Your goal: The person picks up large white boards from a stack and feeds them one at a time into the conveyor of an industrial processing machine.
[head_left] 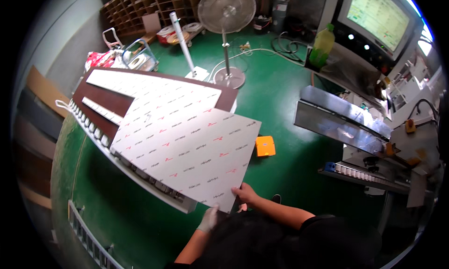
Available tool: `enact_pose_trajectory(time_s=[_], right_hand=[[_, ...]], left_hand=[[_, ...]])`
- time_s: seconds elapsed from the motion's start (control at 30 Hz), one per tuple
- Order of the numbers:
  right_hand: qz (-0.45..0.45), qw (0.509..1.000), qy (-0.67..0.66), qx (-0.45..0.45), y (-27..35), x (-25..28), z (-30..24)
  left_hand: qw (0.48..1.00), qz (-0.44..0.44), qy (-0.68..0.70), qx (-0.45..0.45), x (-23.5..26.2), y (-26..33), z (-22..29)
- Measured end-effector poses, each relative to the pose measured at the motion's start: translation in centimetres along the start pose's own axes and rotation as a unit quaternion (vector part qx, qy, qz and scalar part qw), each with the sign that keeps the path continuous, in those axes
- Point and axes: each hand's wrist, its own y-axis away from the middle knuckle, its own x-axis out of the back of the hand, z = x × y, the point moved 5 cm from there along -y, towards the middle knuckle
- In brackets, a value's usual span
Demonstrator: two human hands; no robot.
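White, with rows of red and black marks, the large panel (191, 157) slants from your hands onto the roller table (154, 192), its near corner jutting past the table's end toward you. It hides most of the rollers beneath, and where its far edge meets the other pale sheet (177, 89) on the brown board (100, 89) is hard to make out. Your dark clothing (290, 241) covers the lower edge of the view, and only a bit of a shoe (277, 199) shows. Your left hand (208, 220), in a pale glove, is closed on the panel's near edge, thumb on top, fingers hidden below. Your right hand (245, 194) pinches the right-hand edge close by; its fingers are mostly hidden. An orange box (265, 147) sits beyond that edge.
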Motion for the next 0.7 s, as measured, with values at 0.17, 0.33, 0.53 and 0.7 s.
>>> enact_pose_trajectory(time_s=[0.17,0.33,0.53,0.7], right_hand=[[0.046,0.998,0.039,0.016,3.4,3.3,-3.4],[0.237,0.970,0.012,0.049,10.4,10.2,-8.7],[0.458,0.884,-0.032,0.092,20.2,19.2,-6.4],[0.554,0.816,0.125,0.107,24.9,23.6,-2.6]], left_hand=[[0.948,0.069,0.270,-0.153,5.8,-2.8,8.2],[0.901,0.047,0.417,-0.106,13.8,-6.0,13.0],[0.873,0.170,0.442,-0.118,17.7,-6.5,14.5],[0.877,0.138,0.455,-0.069,23.8,-9.7,12.5]])
